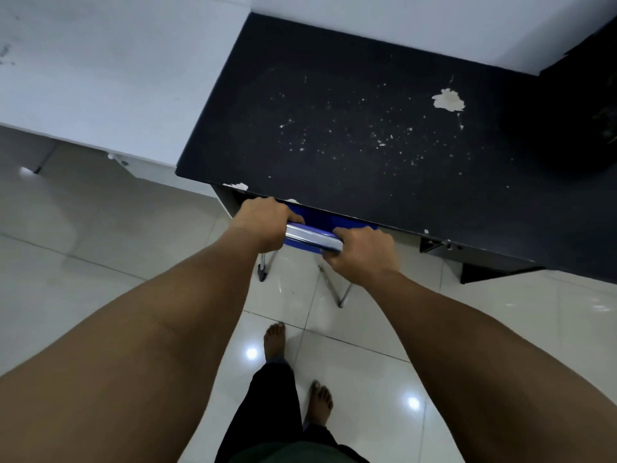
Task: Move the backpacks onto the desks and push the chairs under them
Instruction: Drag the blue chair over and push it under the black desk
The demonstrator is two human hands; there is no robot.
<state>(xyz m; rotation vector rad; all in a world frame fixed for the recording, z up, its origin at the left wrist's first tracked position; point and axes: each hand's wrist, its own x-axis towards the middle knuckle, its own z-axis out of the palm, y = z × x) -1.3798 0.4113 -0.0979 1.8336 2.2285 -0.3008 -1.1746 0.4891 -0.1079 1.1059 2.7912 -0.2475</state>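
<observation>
Two hands on the chair: left hand (263,222) and right hand (362,250) each curled tight round the chrome top rail (314,237) of the blue chair (320,218), one per end, likely so the push stays square. Seat is mostly under the black bench (350,135) already; rear legs (344,295) stand out on the tiled floor (100,228). A dark shape at the bench's far right edge could be a backpack; can't tell.
</observation>
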